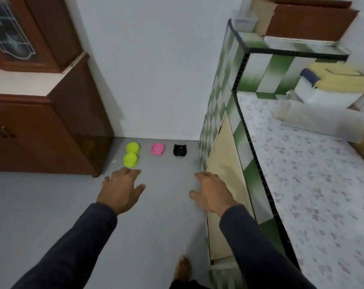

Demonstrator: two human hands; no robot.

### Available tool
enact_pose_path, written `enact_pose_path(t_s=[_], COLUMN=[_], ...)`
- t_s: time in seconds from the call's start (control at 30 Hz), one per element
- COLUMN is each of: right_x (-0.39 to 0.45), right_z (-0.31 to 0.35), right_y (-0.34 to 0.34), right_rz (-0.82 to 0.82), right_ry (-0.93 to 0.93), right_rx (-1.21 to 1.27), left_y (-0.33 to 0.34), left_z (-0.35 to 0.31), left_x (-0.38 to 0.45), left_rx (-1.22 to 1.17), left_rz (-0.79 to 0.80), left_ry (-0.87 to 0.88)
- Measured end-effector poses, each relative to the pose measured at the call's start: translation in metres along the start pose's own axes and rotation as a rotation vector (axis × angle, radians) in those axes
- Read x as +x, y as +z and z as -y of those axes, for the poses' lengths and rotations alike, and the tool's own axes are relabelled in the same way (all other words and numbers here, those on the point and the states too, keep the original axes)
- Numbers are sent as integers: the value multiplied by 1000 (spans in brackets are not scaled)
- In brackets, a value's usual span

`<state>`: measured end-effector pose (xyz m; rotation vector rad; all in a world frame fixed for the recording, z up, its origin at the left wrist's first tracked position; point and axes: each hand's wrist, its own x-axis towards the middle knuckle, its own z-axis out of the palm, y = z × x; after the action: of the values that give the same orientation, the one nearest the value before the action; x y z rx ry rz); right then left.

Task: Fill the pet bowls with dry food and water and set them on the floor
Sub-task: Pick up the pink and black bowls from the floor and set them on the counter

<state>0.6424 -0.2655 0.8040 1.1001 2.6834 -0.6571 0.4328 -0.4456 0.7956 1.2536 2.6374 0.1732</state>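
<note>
Likely risk: with all bowls on the floor ahead of both grips, bending down fast could knock the green bowl (131, 156) just beyond the left grip (121, 189), or the wrong one gets picked; whether any is filled I cannot tell. Left grip released, fingers spread, holding nothing. Right grip (211, 191) also released and empty, pink bowl (157, 149) and black bowl (179, 150) further ahead between the two.

The floor (52, 205) was a plain pale grey surface. A plain white wall (156, 69) closed the far end. On the left stood a brown wooden cabinet (41, 132) with a white ledge and a leaded glass door (8, 32) above it. On the right stood a counter (312, 163) with a speckled top, green-and-white checked tile sides and black edging. Lighting was even and soft.
</note>
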Motion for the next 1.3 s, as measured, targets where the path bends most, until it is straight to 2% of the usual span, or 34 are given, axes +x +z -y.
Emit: enact_pose_path(t_s=[0.27, 0.83, 1.1, 1.3], right_x=[116, 336, 434, 501], right_z=[-18, -11, 4, -9], right_y=[-36, -59, -59, -50], right_rz=[7, -57, 3, 64], right_ry=[-82, -46, 43, 39], right_rx=[-132, -108, -53, -60], left_y=[-4, 3, 3, 28], left_z=[-8, 29, 61, 72], left_x=[104, 334, 438, 503], left_rx=[57, 62, 111, 121], left_rz=[21, 54, 86, 187], left_ry=[-16, 65, 111, 113])
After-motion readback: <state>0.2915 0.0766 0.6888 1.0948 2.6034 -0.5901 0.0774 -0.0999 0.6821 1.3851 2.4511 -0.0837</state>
